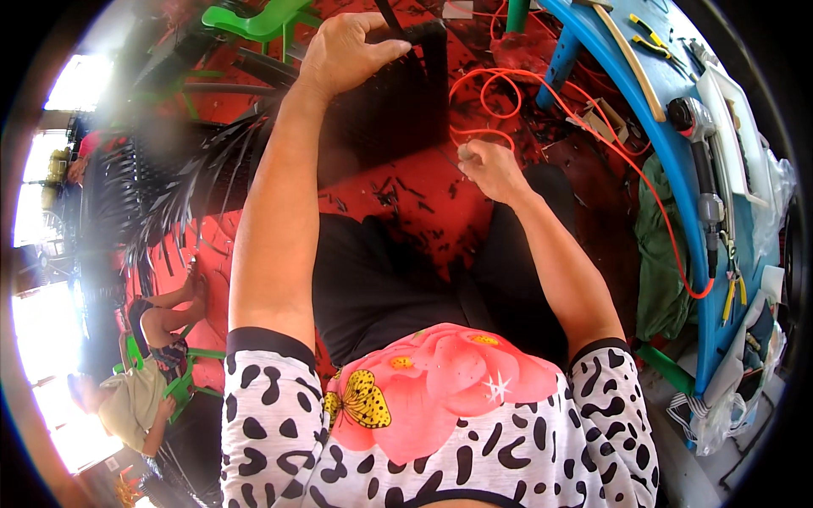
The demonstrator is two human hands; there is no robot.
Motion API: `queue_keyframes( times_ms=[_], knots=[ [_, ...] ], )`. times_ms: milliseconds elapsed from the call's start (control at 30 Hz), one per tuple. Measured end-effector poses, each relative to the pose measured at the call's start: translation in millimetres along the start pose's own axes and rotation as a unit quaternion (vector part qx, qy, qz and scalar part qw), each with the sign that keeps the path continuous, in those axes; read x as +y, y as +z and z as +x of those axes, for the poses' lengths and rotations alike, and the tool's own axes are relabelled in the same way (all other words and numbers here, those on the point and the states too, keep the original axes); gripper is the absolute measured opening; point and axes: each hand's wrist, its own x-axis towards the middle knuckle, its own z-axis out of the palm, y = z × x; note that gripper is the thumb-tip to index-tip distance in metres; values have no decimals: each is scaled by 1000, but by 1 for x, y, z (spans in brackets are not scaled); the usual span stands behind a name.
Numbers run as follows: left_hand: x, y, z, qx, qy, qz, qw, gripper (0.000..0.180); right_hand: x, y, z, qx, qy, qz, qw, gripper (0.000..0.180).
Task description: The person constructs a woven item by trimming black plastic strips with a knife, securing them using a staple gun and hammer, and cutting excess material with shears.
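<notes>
In front of my knees stands a dark, box-like black panel, apparently part of woven work. My left hand grips its top edge, fingers bent over the far side and thumb stretched along it. A black strip rises beside that thumb. Just right of the panel, my right hand is closed in a pinch. A thin dark strip shows at its fingertips; its far end is hard to make out. Many loose black strips fan out to the left of my left forearm.
Black offcuts litter the red floor covering. An orange hose loops from the floor to the blue table, which carries a power tool, a hammer and pliers. A green chair stands ahead; a seated person is left.
</notes>
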Motion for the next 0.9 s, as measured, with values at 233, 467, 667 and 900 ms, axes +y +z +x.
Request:
queue_keyframes(
  times_ms=[233, 467, 667, 900],
  knots=[
    [-3, 4, 9, -9, -62, 95, 993, 42, -7, 1, -4, -14, -24, -40, 999, 17],
    [-13, 2, 15, -21, -41, 43, 998, 45, -3, 3, -3, -32, -39, -56, 997, 16],
    [-31, 9, 24, -55, -49, 53, 996, 43, 4, 2, -2, -35, -56, -69, 995, 16],
    [-42, 7, 24, -68, 95, 91, 989, 40, 1, 4, -7, -38, -71, -97, 992, 16]
  ],
)
